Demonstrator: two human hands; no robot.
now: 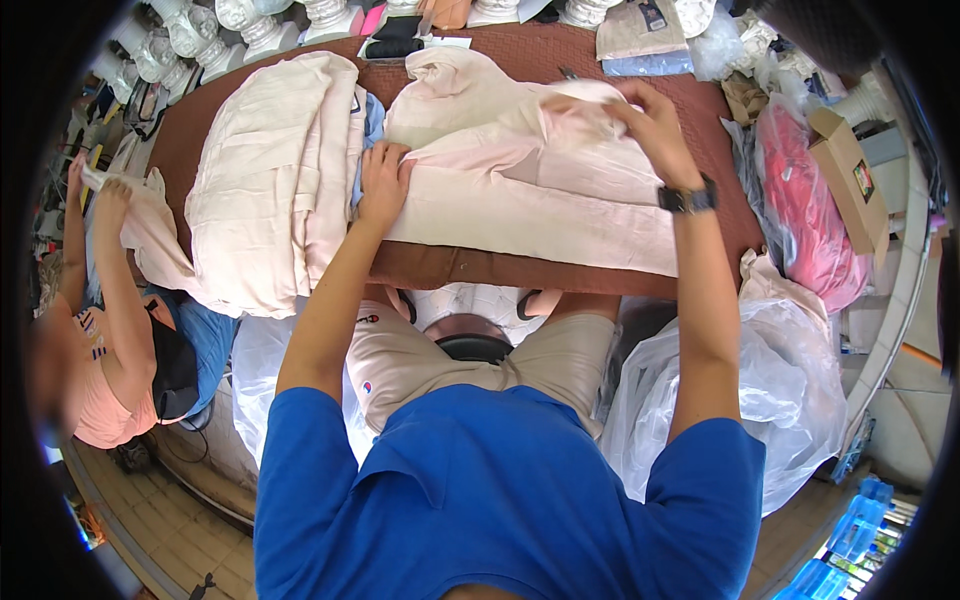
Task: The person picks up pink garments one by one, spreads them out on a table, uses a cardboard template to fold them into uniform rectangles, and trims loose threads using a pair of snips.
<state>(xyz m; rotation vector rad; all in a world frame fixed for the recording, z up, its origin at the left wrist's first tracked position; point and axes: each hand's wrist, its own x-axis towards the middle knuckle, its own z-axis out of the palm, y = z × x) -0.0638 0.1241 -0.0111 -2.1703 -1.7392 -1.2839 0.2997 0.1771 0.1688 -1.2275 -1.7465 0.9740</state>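
Observation:
A pair of pale cream-pink trousers (560, 218) lies spread over the brown-covered table, one leg running to the right along the near edge. My left hand (384, 185) rests flat on its left end, fingers stretched out beside a tall pile of folded pale garments (262, 170). Some blue cloth (373, 120) shows between the pile and the trousers. At the far right, my right hand (648, 125) is bent over the other leg with its fingers closed on bunched, motion-blurred fabric. A dark watch (688, 196) is on that wrist.
Along the far edge stand white ornate pedestals (262, 27) and packaged folded clothes (645, 35). Plastic-wrapped red goods (800, 205) and a cardboard box (850, 180) are at right. Clear plastic bags (735, 385) flank my legs. Another person (120, 340) handles pale cloth at left.

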